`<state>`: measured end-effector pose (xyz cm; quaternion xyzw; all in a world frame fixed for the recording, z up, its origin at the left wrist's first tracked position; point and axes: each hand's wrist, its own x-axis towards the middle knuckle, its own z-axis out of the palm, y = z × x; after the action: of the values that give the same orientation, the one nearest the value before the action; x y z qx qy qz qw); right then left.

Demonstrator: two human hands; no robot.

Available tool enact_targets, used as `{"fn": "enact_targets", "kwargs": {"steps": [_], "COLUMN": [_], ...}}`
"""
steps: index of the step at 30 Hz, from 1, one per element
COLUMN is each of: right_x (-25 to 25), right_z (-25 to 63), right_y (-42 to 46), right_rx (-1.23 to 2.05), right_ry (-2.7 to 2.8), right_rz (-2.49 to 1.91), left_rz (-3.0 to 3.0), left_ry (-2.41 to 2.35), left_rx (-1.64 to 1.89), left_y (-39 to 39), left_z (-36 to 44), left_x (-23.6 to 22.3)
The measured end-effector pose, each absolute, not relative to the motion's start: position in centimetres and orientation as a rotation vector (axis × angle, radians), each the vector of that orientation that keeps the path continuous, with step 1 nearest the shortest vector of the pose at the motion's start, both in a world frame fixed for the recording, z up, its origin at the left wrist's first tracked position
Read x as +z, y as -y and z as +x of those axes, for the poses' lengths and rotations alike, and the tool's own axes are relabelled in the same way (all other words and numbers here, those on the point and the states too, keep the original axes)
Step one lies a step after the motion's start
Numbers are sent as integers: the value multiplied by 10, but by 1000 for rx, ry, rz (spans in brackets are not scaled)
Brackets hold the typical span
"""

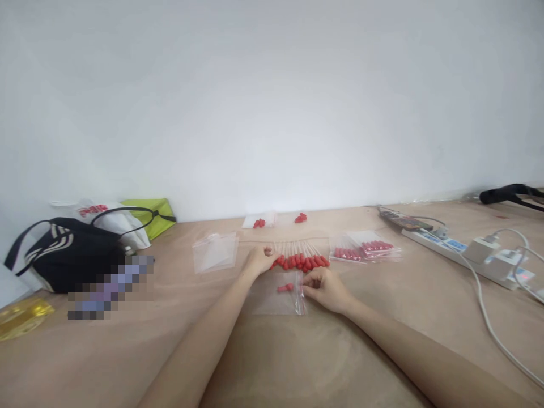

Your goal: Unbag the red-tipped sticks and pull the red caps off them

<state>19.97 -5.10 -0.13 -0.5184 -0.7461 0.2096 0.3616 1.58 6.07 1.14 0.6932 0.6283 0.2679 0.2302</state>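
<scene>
A clear zip-lock bag (267,306) lies flat on the table with its red-lined opening to the right. One small red piece (285,288) shows in it. At that opening, my right hand (326,290) pinches the bag's edge between thumb and fingers. Just beyond the bag, several pale sticks with red heads (300,260) are fanned out side by side, heads toward me. My left hand (257,262) is at the left end of this row with fingers curled closed. Whether a stick is between those fingers is hidden.
Filled bags of red pieces (376,247) lie right of the row, and flat clear bags (216,252) lie left. Small red piles (259,223) are near the wall. A black bag (80,255) stands left; a power strip (459,249), white cables and a phone (403,221) lie right.
</scene>
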Motion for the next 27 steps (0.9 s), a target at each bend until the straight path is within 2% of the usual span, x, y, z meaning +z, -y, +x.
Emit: {"fn": "enact_targets", "kwargs": {"steps": [14,27], "right_x": [-7,-8], "right_z": [202,203], "right_y": [48,47], "right_rx": [588,625], "right_ry": [1928,1939], "right_rz": [-1340,-1324], "left_rz": [1929,1951], "left_ry": [-1780,-1743], "left_rx": [517,470], "left_y": [-52,-46], "left_z": [21,20], "left_x": [25,31]}}
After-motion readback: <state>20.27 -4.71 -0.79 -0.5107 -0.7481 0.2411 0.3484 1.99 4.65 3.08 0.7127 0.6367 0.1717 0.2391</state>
